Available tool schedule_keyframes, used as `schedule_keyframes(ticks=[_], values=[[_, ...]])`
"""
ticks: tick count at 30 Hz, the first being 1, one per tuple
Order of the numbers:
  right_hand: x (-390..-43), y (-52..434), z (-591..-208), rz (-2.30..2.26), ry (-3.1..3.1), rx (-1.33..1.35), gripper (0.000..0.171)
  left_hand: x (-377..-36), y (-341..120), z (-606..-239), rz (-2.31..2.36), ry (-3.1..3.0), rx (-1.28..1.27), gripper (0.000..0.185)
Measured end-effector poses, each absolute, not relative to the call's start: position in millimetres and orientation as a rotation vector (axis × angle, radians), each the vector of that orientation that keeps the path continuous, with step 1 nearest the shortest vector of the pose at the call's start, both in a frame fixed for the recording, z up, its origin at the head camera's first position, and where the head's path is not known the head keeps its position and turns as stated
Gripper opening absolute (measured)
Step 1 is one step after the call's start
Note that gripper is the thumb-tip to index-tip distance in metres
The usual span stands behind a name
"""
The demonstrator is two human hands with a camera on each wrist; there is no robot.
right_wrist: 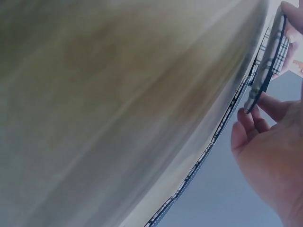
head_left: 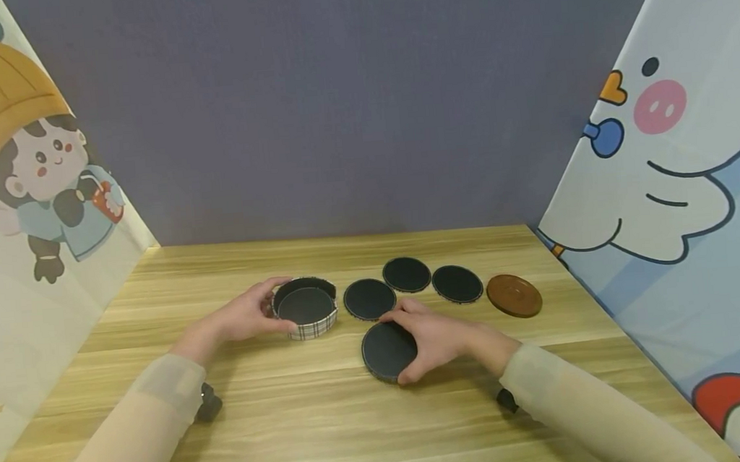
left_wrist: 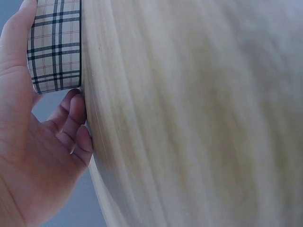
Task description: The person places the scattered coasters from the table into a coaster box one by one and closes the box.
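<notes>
Right hand pinches a dark round coaster by its rim, one edge lifted off the wooden table; left hand grips the plaid holder, steadying it. A thin-edge pinch could slip, or the coaster could catch the holder's wall. Three dark coasters and a brown coaster lie just behind, near the path.

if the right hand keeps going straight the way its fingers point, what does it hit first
Likely the plaid holder. The right hand, gripping a dark coaster, points left and slightly away; the nearest flat coaster lies close to that line, so depth leaves doubt.
</notes>
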State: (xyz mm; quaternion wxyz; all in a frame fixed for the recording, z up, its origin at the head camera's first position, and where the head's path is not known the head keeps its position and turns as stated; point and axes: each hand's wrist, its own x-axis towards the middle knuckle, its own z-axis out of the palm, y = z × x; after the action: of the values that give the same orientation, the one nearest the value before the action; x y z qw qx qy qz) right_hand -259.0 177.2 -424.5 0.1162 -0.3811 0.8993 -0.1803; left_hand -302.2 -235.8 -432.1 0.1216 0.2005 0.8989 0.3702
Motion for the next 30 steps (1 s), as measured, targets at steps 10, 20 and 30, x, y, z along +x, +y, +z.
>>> schedule_keyframes(ticks=[10,20,30], values=[[-264,174,-423,-0.617,2.707,-1.052,0.112,-300,-236,-431,1.092,2.616,0.584,0.11],[-273,163,-415,-0.712,2.709,-1.007,0.111,-299,-236,-431,1.073,2.63,0.555,0.11],[-290,147,-408,-0.736,2.743,-0.997,0.111,-299,-235,-432,1.056,2.651,0.556,0.108]])
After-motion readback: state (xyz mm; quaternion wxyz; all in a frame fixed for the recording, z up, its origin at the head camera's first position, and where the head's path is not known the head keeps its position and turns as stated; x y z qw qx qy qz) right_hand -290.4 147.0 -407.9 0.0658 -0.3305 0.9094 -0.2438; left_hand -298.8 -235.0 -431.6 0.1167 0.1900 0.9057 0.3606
